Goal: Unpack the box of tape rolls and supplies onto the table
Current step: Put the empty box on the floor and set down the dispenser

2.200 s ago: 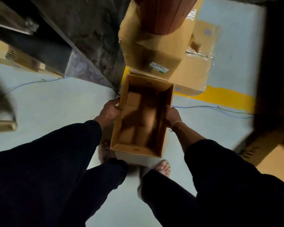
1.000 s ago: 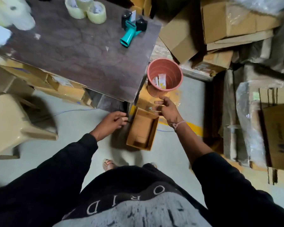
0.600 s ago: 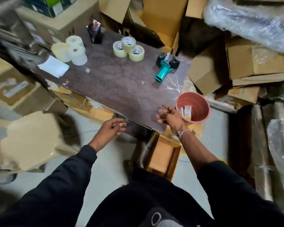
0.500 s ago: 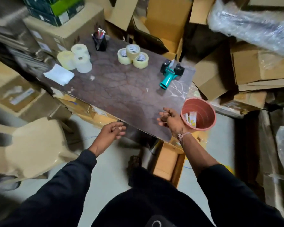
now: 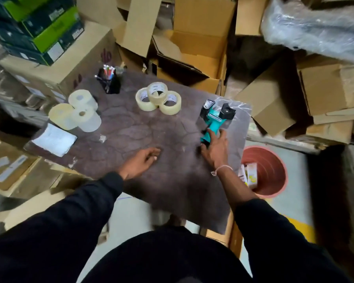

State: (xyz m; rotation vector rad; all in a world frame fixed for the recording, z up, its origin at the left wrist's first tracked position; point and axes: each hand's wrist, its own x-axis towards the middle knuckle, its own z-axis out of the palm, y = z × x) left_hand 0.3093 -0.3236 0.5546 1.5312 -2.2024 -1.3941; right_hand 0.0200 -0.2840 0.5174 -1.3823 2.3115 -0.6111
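Reaching over the right part of the dark table point(image 5: 131, 127), the right hand point(image 5: 215, 151) was laid against the near end of the teal tape dispenser point(image 5: 214, 119), its fingers spread along the handle; whether they were closed round it could not be told through the blur. The left hand point(image 5: 140, 161) was held low over the near middle of the table, loosely curled and clamped on nothing. Three clear tape rolls point(image 5: 158, 98) were clustered touching one another at the far middle, one resting on top of the other two. Three pale rolls point(image 5: 76, 113) were grouped at the left, with a white paper pad point(image 5: 53, 138) just near of them and a black pen holder point(image 5: 108, 82) at the far edge. A terracotta bucket point(image 5: 268, 170) was seen on the floor to the right of the table, small packets inside it.
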